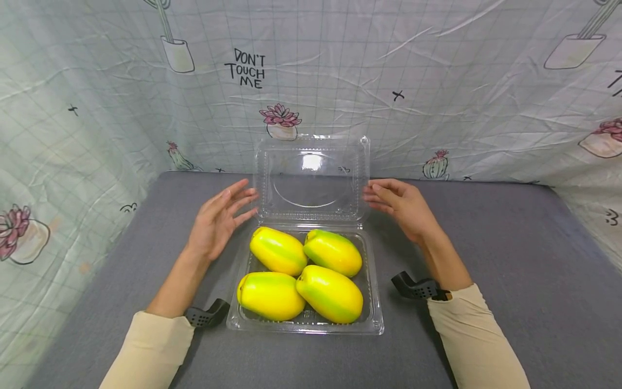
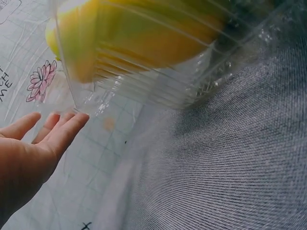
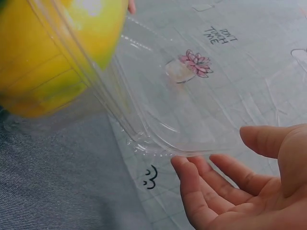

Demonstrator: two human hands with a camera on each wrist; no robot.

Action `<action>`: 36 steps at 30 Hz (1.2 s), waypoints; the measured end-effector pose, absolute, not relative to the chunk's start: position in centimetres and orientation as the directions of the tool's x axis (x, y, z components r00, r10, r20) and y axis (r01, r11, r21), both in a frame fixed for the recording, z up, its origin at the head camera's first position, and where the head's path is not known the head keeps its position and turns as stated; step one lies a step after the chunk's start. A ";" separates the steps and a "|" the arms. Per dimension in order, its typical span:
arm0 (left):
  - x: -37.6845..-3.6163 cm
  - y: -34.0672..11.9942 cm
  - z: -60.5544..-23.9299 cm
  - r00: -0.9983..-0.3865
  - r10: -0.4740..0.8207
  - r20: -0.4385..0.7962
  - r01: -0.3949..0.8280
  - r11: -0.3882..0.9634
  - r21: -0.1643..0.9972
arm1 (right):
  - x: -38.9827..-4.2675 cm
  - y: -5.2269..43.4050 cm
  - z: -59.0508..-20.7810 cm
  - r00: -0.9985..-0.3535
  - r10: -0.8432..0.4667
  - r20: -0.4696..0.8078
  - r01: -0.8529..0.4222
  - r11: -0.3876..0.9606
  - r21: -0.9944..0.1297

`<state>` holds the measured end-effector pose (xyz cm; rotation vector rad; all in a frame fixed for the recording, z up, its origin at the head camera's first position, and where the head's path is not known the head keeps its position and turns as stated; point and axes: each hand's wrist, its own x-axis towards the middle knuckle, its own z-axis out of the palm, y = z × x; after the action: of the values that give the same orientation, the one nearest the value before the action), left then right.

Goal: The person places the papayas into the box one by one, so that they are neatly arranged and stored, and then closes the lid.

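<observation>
A clear plastic clamshell box (image 1: 306, 328) sits in the middle, its hinged lid (image 1: 311, 186) raised and leaning back. Inside the base lie several yellow-green oblong fruits (image 1: 269, 296) that look like papayas, one of them (image 2: 144, 33) seen through the box wall in the left wrist view. At the lid's left edge is my left hand (image 1: 214, 224), its fingers spread and fingertips at the plastic. My right hand (image 1: 408, 208) is at the opposite edge, fingers lightly bent. In the right wrist view its fingertips (image 3: 184, 167) meet the lid's rim, with the thumb apart.
Under the box is a grey cloth-covered table (image 1: 486, 259). A pale gridded curtain (image 1: 340, 65) with printed plants and words hangs behind and along both sides. Black wrist mounts (image 1: 206, 314) stick out from both forearms near the box.
</observation>
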<state>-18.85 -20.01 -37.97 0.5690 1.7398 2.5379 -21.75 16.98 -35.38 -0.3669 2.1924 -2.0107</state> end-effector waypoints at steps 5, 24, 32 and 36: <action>-18.6 -19.7 -37.4 -0.937 0.216 0.275 0.197 -0.324 0.925 | -21.5 17.1 -35.0 -0.955 -0.290 0.064 -0.089 0.075 -0.993; -18.0 -19.6 -36.3 -0.861 0.359 0.359 0.271 -0.271 0.923 | -21.1 16.7 -34.5 -0.954 -0.246 0.169 -0.172 -0.008 -0.985; -17.8 -19.3 -36.0 -0.847 0.366 0.384 0.273 -0.321 0.907 | -20.7 16.6 -33.9 -0.948 -0.247 0.200 -0.191 -0.061 -0.980; -17.8 -19.3 -35.9 -0.848 0.342 0.406 0.289 -0.342 0.894 | -20.6 16.5 -33.7 -0.945 -0.253 0.207 -0.192 -0.081 -0.978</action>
<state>-17.82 -19.34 -35.92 0.8563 1.7814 2.3977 -20.58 16.50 -33.68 -0.5086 2.1001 -2.2218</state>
